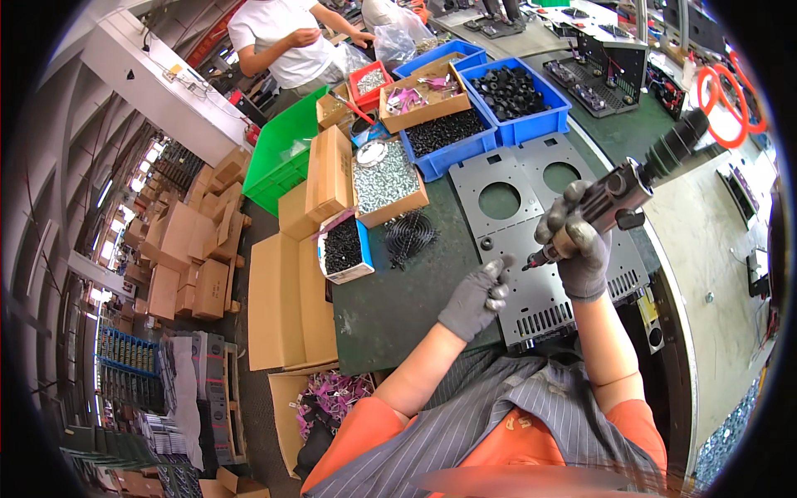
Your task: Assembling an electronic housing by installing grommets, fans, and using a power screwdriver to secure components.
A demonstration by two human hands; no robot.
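In the head view, the right hand has its gloved fingers clamped around a black power screwdriver, whose bit hangs over a grey metal panel lying along the right edge of the dark green bench and reaching its near edge. The left hand hovers over or rests on the panel's left edge, fingers curled with the tips close together; I cannot tell whether they pinch anything small. The likeliest trouble, I judge, is the bit slipping and scratching the panel or nicking the left glove, since the fingertips sit just beside it. A small fastener could also be dropped, because thick gloves dull the feel, and the panel might shift, as neither hand clearly braces it. Counted: one screwdriver, one panel with two large round cutouts, three blue bins toward the bench's far end, one red tray, one carton of silver fasteners and one small box of black screws at the left edge. The black wire guards overlap too closely to count, as do the loose fasteners.
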